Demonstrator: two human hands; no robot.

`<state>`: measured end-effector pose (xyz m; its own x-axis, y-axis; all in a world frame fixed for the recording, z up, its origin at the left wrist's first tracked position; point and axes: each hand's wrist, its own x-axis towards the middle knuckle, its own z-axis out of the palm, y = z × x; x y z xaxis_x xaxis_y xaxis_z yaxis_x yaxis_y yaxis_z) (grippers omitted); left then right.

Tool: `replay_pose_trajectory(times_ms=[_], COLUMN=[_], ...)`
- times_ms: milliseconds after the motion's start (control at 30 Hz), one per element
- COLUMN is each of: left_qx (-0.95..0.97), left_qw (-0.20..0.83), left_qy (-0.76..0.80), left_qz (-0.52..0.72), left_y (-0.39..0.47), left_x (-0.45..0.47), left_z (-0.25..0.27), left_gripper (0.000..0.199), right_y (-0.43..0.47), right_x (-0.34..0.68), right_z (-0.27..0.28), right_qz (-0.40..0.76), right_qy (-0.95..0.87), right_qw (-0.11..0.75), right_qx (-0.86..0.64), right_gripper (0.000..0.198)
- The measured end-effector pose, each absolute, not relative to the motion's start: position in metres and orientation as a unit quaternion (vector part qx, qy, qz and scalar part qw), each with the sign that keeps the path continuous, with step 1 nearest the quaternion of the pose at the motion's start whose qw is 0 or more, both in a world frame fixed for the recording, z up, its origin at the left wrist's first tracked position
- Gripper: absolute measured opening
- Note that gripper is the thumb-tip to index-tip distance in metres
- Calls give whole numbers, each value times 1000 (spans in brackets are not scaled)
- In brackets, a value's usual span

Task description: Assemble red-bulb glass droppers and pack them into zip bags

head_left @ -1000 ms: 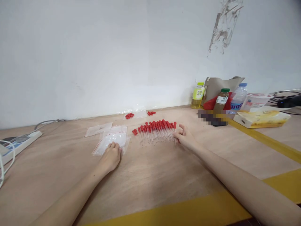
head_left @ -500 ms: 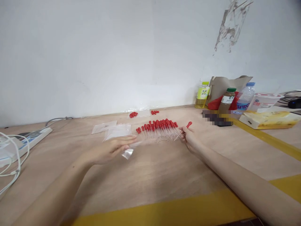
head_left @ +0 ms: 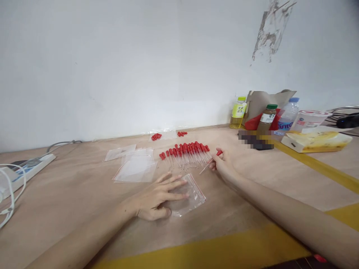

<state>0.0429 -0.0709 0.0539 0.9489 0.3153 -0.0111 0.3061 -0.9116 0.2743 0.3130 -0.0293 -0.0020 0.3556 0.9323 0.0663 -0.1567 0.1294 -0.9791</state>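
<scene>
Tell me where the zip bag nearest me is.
In the head view, the zip bag lies near centre, partly under the left hand, in front of the red-topped droppers.

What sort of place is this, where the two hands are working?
It looks like a simple work table, perhaps in a small workshop: red-topped droppers lie near clear zip bags, while drink bottles stand farther right.

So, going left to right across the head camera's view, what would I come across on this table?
Power strip, overlapping clear zip-seal bags, row of red-bulbed droppers, right hand holding one dropper, jasmine tea bottle, green-capped Starbucks bottle, blue-capped water bottle, tissue pack.
</scene>
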Motion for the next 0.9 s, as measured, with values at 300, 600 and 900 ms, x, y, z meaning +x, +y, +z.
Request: replay_pose_trajectory(times_ms=[300, 600, 900], left_qx=[943, 959, 957], left_qw=[92, 87, 91], left_qy=[315, 262, 268], left_qz=[55, 59, 60], left_y=[-95, -68, -70], left_x=[48, 59, 59], left_z=[23, 21, 20], left_gripper=[49, 51, 53], right_y=[-60, -65, -72], right_x=[327, 330, 319], right_z=[-11, -12, -10], right_qz=[523, 469, 542], right_qy=[-348, -359, -362], right_qw=[646, 670, 622], right_qx=[-433, -450, -434], right_gripper=[15, 33, 28])
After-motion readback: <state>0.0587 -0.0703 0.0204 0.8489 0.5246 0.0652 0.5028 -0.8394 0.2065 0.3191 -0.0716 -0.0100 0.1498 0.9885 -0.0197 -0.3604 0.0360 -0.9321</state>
